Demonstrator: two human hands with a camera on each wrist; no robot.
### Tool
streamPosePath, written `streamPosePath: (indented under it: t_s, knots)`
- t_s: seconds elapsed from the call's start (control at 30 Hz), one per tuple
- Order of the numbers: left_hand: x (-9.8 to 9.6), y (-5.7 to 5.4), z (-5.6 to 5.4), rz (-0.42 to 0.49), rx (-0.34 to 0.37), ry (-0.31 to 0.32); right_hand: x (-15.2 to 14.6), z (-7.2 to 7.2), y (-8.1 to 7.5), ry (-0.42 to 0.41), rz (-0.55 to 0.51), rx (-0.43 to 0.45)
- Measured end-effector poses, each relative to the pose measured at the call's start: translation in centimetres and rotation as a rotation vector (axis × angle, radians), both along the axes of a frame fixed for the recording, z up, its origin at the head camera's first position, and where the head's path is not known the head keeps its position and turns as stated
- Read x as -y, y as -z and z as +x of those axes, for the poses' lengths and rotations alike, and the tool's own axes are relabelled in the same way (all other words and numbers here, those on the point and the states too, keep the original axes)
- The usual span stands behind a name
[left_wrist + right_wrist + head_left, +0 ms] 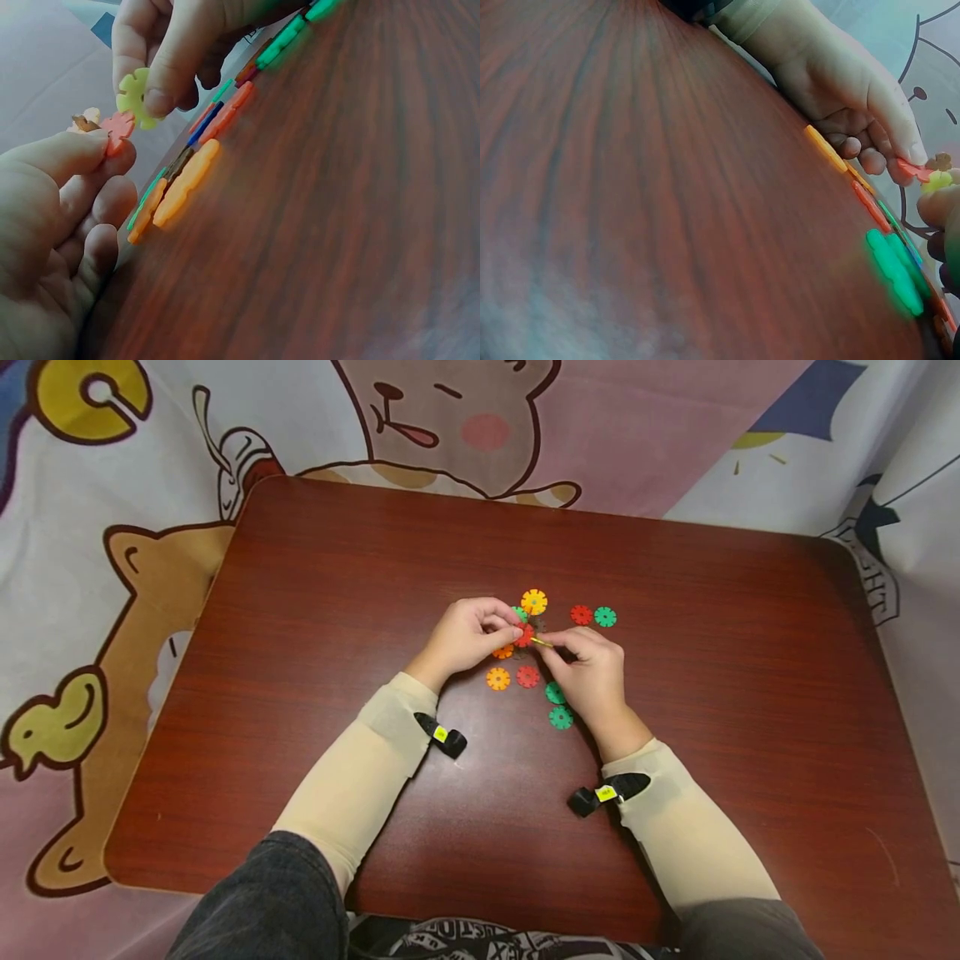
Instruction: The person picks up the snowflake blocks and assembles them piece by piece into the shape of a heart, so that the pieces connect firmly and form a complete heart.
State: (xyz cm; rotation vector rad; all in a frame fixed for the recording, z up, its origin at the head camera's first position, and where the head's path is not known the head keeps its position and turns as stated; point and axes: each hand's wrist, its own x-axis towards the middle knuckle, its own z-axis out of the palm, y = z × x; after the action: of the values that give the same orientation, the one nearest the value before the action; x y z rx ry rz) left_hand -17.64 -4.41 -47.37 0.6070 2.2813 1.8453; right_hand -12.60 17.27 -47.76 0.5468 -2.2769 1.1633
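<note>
My left hand (471, 633) pinches a red notched flower disc (118, 133) between thumb and fingers, raised above the table. Just behind that disc, a brown piece (85, 123) and a pale orange one show, seemingly joined to it. With thumb and forefinger, my right hand (596, 672) holds a yellow notched disc (132, 96) edge-on to the head view. The yellow disc's edge meets or nearly meets the red one; I cannot tell if their notches interlock.
Loose discs lie around the hands: an orange one (498, 678), a red one (527, 677), two green ones (560, 717) by the right wrist, and a red-green pair (604, 617) farther right. Beneath is a brown wooden table (360, 568); a cartoon-print cloth (615, 435) hangs behind it.
</note>
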Motion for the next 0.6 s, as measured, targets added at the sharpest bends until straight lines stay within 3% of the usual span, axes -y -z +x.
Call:
streamPosePath:
  t_s: [0.27,0.6]
  knots:
    - [0.00,-0.34,0.06,-0.038,0.019,0.052,-0.22,0.06,0.00,-0.043,0.050,-0.022]
    - [-0.03,-0.28,0.08,-0.011,0.029,0.057,-0.06,-0.08,0.14,-0.034,0.031,-0.021]
